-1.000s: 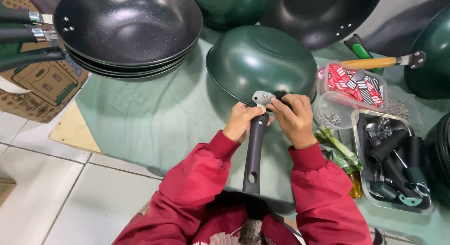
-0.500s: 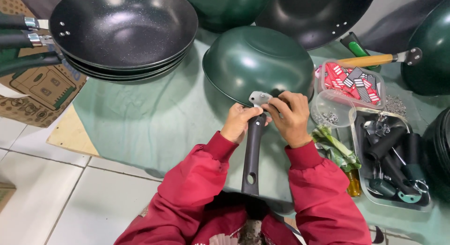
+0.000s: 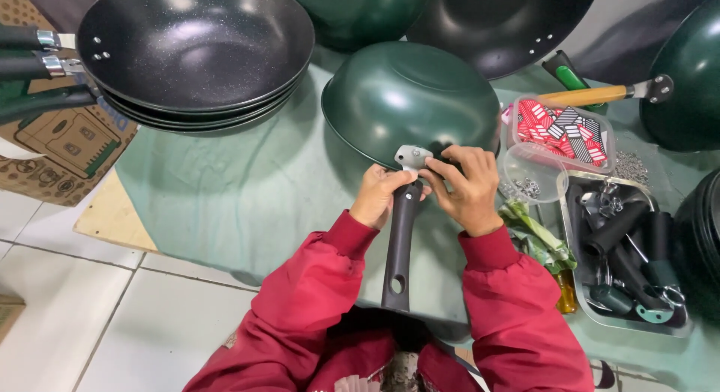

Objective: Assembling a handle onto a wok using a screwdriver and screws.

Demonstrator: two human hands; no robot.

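A dark green wok (image 3: 411, 100) lies upside down on the green cloth-covered table (image 3: 240, 190). A long black handle (image 3: 399, 246) points from its rim toward me, with a silver metal bracket (image 3: 411, 157) at the joint. My left hand (image 3: 381, 195) grips the top of the handle just below the bracket. My right hand (image 3: 465, 186) pinches at the bracket from the right, fingertips on the metal; whether it holds a small part is hidden.
A stack of black woks (image 3: 196, 51) sits at the far left, more woks at the back and right. A clear box of red tags (image 3: 561, 131), a wooden-handled tool (image 3: 600, 94), a small clear cup (image 3: 534, 173) and a tray of handles (image 3: 630, 264) lie to the right.
Both hands stay at the handle joint with only small finger shifts on the bracket. The view has drifted slightly.
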